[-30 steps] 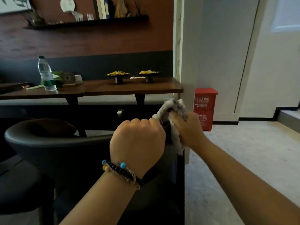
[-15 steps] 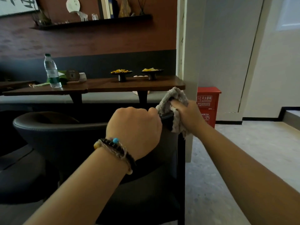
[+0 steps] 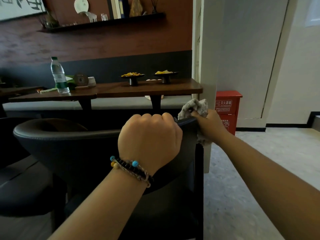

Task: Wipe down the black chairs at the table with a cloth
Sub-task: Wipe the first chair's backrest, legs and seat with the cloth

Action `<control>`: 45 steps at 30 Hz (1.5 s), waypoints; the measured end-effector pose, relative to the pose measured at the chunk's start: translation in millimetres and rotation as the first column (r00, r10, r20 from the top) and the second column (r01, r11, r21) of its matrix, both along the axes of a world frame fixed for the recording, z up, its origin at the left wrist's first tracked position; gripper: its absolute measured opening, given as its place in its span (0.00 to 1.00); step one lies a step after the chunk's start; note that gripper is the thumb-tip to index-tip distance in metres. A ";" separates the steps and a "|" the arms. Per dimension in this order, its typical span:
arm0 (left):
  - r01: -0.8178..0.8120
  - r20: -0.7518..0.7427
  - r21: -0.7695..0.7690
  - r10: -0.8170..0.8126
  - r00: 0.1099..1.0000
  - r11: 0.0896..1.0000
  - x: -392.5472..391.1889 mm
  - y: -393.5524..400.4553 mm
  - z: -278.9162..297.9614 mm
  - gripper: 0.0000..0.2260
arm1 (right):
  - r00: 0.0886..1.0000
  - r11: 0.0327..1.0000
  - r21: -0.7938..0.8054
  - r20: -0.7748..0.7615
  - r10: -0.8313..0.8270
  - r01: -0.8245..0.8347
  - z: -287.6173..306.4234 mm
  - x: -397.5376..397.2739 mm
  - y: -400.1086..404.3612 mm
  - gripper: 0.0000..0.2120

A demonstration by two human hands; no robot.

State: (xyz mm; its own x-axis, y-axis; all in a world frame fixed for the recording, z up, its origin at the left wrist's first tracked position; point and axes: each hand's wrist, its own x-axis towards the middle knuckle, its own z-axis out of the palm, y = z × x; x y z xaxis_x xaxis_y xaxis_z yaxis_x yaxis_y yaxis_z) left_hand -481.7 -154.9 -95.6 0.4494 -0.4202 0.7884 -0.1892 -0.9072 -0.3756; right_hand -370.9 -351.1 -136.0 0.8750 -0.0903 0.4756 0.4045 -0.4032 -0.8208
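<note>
A black curved-back chair (image 3: 65, 144) stands right in front of me, its backrest rim running left to right. My left hand (image 3: 149, 137), with a beaded bracelet on the wrist, grips the top rim of the backrest, fingers curled over it. My right hand (image 3: 210, 124) holds a crumpled grey cloth (image 3: 194, 107) wrapped over the right end of the backrest rim. Part of the cloth hangs below that hand. A second black chair (image 3: 20, 186) shows at the lower left.
A brown wooden table (image 3: 138, 90) beyond the chair carries a water bottle (image 3: 58, 76) and two black footed dishes (image 3: 133, 77) of food. A white pillar (image 3: 207, 66) stands just right of the chair, with a red box (image 3: 227, 104) behind it. Grey floor spreads to the right.
My right hand with the cloth has slid further right along the rim to the backrest's end. My left hand keeps its grip on the rim. The view has shifted slightly.
</note>
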 end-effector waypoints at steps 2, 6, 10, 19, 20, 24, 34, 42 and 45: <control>0.044 0.042 -0.016 -0.043 0.998 0.999 1.0 1.4 -3.0 0.18 | 0.999 0.999 0.047 -0.050 -0.010 0.012 -5.6 7.6 3.3 0.12; 0.091 0.140 -0.026 -0.087 0.986 0.995 2.1 2.1 -6.6 0.16 | 0.987 0.917 0.393 0.158 0.004 -0.067 -21.0 -28.9 29.7 0.09; 0.101 0.201 -0.041 -0.091 0.975 0.994 5.4 1.2 -8.8 0.17 | 0.897 0.845 0.534 0.386 -0.214 -0.028 -51.0 -67.0 65.9 0.09; 0.104 0.219 -0.052 -0.090 0.972 0.993 6.4 0.9 -11.4 0.18 | 0.987 0.947 0.286 0.020 -0.159 0.147 -81.7 -33.1 29.0 0.07; 0.106 0.222 -0.057 -0.091 0.971 0.993 6.4 0.7 -11.7 0.18 | 0.985 0.947 0.271 -0.022 -0.173 0.172 -94.7 -36.4 30.9 0.07; 0.120 0.238 -0.074 -0.099 0.966 0.990 6.6 -0.1 -12.6 0.18 | 0.990 0.934 0.328 -0.041 -0.134 0.140 -96.3 -46.6 28.0 0.07; 0.140 0.235 -0.070 -0.120 0.965 0.988 8.1 -0.3 -14.7 0.18 | 0.995 0.882 0.465 0.013 -0.095 0.079 -58.5 -47.7 35.7 0.14; 0.154 0.252 -0.072 -0.131 0.959 0.985 8.1 0.8 -14.2 0.18 | 0.957 0.922 0.383 0.283 -0.063 -0.052 -45.7 -68.4 36.9 0.17; 0.162 0.251 -0.072 -0.139 0.958 0.984 9.1 1.3 -14.8 0.18 | 0.920 0.918 0.346 0.389 0.049 -0.195 -40.9 -75.6 41.0 0.22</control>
State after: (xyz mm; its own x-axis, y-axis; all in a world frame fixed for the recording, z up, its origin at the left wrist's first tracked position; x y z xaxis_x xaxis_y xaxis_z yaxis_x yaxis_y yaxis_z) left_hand -472.5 -153.5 -110.4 0.1760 -0.3893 0.9042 -0.2393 -0.9079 -0.3443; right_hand -446.4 -310.1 -176.9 0.6610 -0.2275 0.7150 0.7298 -0.0264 -0.6831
